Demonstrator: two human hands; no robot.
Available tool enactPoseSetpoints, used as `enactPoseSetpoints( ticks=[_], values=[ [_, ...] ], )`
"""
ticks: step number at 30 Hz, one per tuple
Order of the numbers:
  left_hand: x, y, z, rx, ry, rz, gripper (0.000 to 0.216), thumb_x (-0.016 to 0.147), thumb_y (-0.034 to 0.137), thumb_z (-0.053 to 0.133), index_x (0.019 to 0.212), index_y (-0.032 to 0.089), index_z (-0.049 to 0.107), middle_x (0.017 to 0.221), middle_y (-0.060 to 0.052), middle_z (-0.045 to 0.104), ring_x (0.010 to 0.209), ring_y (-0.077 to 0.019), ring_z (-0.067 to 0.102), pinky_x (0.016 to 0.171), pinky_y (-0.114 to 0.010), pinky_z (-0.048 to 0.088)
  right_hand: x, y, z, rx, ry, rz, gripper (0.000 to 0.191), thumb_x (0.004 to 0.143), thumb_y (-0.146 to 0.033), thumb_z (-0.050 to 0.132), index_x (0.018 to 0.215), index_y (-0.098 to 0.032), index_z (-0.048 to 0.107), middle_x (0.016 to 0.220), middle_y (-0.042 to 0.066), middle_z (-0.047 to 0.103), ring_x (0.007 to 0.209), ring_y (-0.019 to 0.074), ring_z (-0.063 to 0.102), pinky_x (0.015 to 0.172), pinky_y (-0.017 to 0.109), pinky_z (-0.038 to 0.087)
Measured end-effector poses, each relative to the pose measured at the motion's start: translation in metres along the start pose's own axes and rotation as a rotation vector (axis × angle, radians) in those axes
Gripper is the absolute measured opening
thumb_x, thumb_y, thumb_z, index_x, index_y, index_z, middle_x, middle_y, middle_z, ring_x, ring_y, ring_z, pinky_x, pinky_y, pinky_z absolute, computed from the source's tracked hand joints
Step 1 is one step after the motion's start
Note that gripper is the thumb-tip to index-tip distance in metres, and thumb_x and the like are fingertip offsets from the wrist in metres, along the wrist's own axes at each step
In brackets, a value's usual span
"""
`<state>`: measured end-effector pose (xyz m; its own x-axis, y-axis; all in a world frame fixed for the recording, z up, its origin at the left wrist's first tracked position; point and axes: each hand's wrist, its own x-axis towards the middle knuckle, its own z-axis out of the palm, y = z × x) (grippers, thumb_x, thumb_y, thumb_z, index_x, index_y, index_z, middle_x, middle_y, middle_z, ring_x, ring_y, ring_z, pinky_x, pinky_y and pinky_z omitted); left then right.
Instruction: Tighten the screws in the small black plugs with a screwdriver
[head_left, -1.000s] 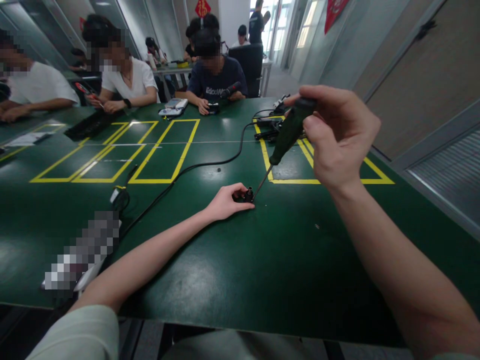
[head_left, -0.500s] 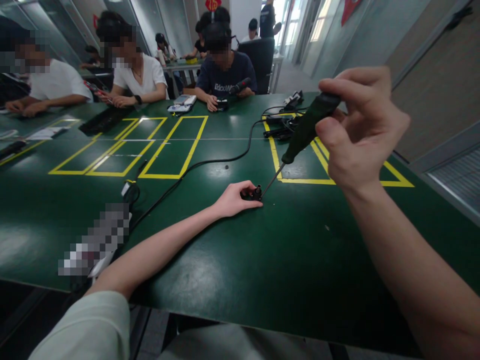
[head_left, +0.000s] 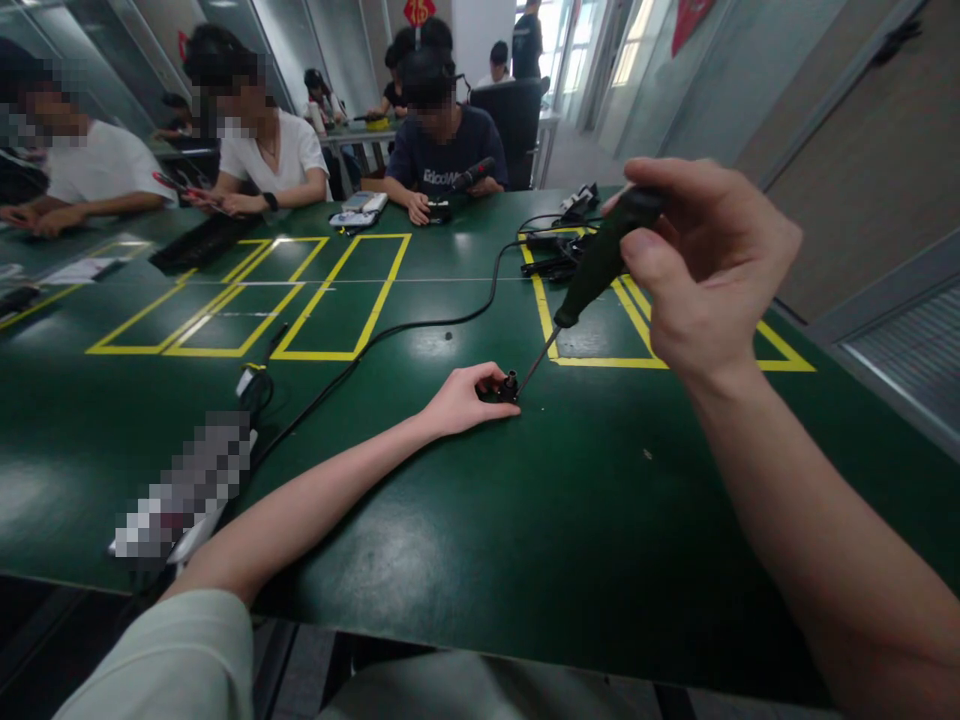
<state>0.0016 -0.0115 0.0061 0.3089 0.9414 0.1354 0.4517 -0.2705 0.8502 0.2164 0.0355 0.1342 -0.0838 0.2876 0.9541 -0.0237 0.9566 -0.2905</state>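
My left hand [head_left: 469,398] rests on the green table, its thumb and fingers closed round a small black part [head_left: 511,386] with a short round stub standing up from it. My right hand [head_left: 712,260] is raised and grips the dark handle of a screwdriver [head_left: 600,260] near its top end. The screwdriver slants down to the left. Its thin metal tip meets the right side of the black part, though the exact contact point is too small to make out.
A black cable [head_left: 420,323] runs across the table [head_left: 450,540] beyond my left hand. Black adapters [head_left: 555,262] lie at the back right. A blurred-out device [head_left: 187,490] lies beside my left forearm. Yellow tape marks rectangles. Several people sit opposite, one in a dark shirt [head_left: 450,155].
My right hand has shifted slightly down and left with the screwdriver, its fingers turned a little. The left hand still holds the black part. The whole view has moved slightly.
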Motion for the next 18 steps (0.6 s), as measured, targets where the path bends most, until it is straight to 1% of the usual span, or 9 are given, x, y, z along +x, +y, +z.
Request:
enactPoseSetpoints(
  ticks=[2,4,6,9,11,15,16,18],
  values=[
    [-0.0006,0.0015,-0.0006,0.007,-0.004,-0.003,0.035,0.072,0.042,0.089,0.091,0.019,0.07,0.09,-0.002,0.073,0.084,-0.0194,0.063,0.083,-0.035,0.051,-0.001,0.0013,-0.0001,0.047,-0.034,0.0,0.034,0.094,-0.037,0.07,0.128,-0.033,0.074,0.107,0.0,0.078,0.099,0.0134,0.074,0.085,0.028,0.063],
    [-0.001,0.0023,-0.0009,0.011,-0.004,-0.003,0.037,0.071,0.043,0.089,0.091,0.019,0.07,0.09,-0.002,0.073,0.083,-0.0193,0.063,0.082,-0.035,0.051,-0.0019,0.001,0.0005,0.065,-0.05,0.003,0.036,0.096,-0.042,0.068,0.13,-0.032,0.073,0.11,0.001,0.078,0.102,0.0159,0.075,0.087,0.031,0.064],
    [-0.001,0.0026,-0.0008,0.014,0.002,-0.001,0.038,0.071,0.045,0.089,0.091,0.019,0.069,0.09,-0.002,0.073,0.082,-0.019,0.062,0.08,-0.034,0.051,-0.0021,-0.0012,0.0018,0.035,-0.042,0.029,0.036,0.094,-0.042,0.071,0.129,-0.033,0.073,0.11,0.001,0.076,0.102,0.015,0.074,0.083,0.029,0.063],
    [-0.0009,0.0032,-0.0004,0.016,0.015,0.003,0.038,0.072,0.046,0.088,0.09,0.018,0.07,0.088,-0.002,0.072,0.081,-0.0187,0.062,0.079,-0.033,0.05,-0.001,-0.0054,0.0035,-0.036,0.005,0.056,0.037,0.087,-0.037,0.079,0.124,-0.033,0.076,0.108,0.002,0.069,0.096,0.0109,0.069,0.073,0.021,0.06],
    [-0.001,0.0043,-0.0003,0.019,0.02,0.001,0.036,0.075,0.047,0.085,0.09,0.018,0.07,0.088,-0.003,0.072,0.081,-0.0187,0.062,0.078,-0.033,0.05,-0.0003,-0.0061,0.0039,-0.022,0.006,0.058,0.039,0.086,-0.034,0.08,0.125,-0.033,0.076,0.105,0.002,0.07,0.092,0.0097,0.068,0.074,0.02,0.061],
    [-0.0019,0.0064,-0.0005,0.022,0.021,-0.01,0.032,0.08,0.047,0.081,0.09,0.018,0.07,0.089,-0.003,0.073,0.082,-0.0192,0.063,0.081,-0.034,0.052,-0.0006,-0.0037,0.0041,0.153,-0.079,0.057,0.041,0.091,-0.037,0.073,0.132,-0.034,0.07,0.108,0.0,0.077,0.093,0.0141,0.074,0.087,0.033,0.067],
    [-0.0021,0.0067,-0.0004,0.017,0.02,-0.01,0.031,0.08,0.046,0.08,0.09,0.018,0.07,0.089,-0.003,0.073,0.082,-0.0193,0.064,0.082,-0.034,0.052,-0.0009,-0.0034,0.0045,0.182,-0.106,0.066,0.042,0.092,-0.037,0.072,0.134,-0.034,0.069,0.109,0.0,0.078,0.092,0.015,0.075,0.086,0.034,0.068],
    [-0.0023,0.0066,-0.0003,0.005,0.019,-0.004,0.03,0.08,0.045,0.08,0.088,0.018,0.069,0.088,-0.002,0.072,0.082,-0.0191,0.064,0.082,-0.034,0.052,-0.0016,-0.0039,0.006,0.201,-0.16,0.084,0.046,0.092,-0.034,0.071,0.138,-0.033,0.065,0.109,0.0,0.078,0.088,0.0144,0.076,0.082,0.033,0.069]
  ],
)
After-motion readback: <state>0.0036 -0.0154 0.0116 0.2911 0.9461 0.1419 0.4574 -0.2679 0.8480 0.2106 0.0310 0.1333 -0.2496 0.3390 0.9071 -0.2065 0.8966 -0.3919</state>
